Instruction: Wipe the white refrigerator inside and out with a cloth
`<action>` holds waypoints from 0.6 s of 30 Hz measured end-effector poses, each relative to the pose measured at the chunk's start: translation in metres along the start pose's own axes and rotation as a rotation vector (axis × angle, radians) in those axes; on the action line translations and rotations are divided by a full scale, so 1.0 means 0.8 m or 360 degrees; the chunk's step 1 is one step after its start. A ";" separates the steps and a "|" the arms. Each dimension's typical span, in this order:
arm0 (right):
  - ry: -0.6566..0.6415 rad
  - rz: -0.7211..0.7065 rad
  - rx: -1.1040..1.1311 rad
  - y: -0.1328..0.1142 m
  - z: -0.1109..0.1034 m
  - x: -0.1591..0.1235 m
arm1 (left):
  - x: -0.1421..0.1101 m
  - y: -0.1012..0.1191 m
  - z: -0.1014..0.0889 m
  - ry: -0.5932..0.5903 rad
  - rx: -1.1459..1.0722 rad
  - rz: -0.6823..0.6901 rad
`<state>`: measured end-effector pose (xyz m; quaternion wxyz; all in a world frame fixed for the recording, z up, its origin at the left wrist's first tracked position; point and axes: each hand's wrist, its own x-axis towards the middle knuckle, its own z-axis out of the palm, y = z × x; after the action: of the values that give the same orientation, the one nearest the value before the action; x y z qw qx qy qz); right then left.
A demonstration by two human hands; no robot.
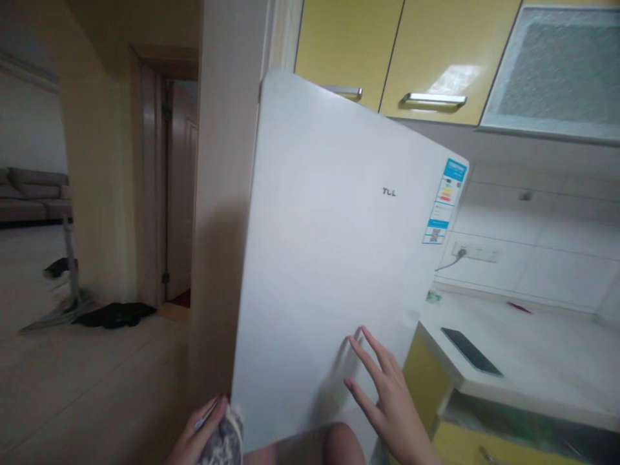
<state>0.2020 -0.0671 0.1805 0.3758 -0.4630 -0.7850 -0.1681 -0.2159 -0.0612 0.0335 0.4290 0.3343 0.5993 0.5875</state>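
A white fridge door [329,258] fills the middle of the view, with a small logo and a blue energy label [445,201] at its upper right. My right hand [387,400] lies flat against the lower part of the door, fingers stretched out and spread. My left hand [201,436] is at the bottom edge, just left of the door's lower corner, fingers wrapped round a patterned cloth-like thing [223,442] together with a thin dark item. Part of my knee [341,442] shows between the hands.
A white countertop [533,342] to the right holds a dark phone [471,351]; a wall socket [472,252] sits above it. Yellow cabinets [416,51] hang overhead. To the left are a beige wall column [220,194], a doorway [177,194], dark clothing on the floor [113,314] and a sofa [33,194].
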 end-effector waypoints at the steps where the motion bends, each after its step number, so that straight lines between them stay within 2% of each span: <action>1: -0.0018 0.0077 0.0031 0.015 0.012 -0.007 | 0.012 0.000 0.013 0.0011 0.0010 0.0023; 3: -0.0048 0.0253 0.0104 0.043 0.035 -0.029 | 0.034 0.000 0.040 0.0002 0.0055 0.0077; 6: -0.0046 0.0528 0.0193 0.079 0.070 -0.080 | 0.061 -0.006 0.087 0.0017 0.0199 0.0227; 11: -0.0095 0.0837 0.0233 0.127 0.148 -0.195 | 0.097 -0.015 0.161 0.0281 0.0603 0.0470; 14: -0.0239 0.0919 0.0210 0.156 0.196 -0.266 | 0.115 -0.014 0.188 0.0275 0.0935 0.0437; 18: -0.0438 0.0994 0.0190 0.184 0.242 -0.336 | 0.135 -0.015 0.204 0.0149 0.1360 0.0321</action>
<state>0.3207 -0.0339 -0.1603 0.3263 -0.6764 -0.6571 0.0653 -0.1107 0.1037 0.0184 0.1650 0.5115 0.7716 0.3403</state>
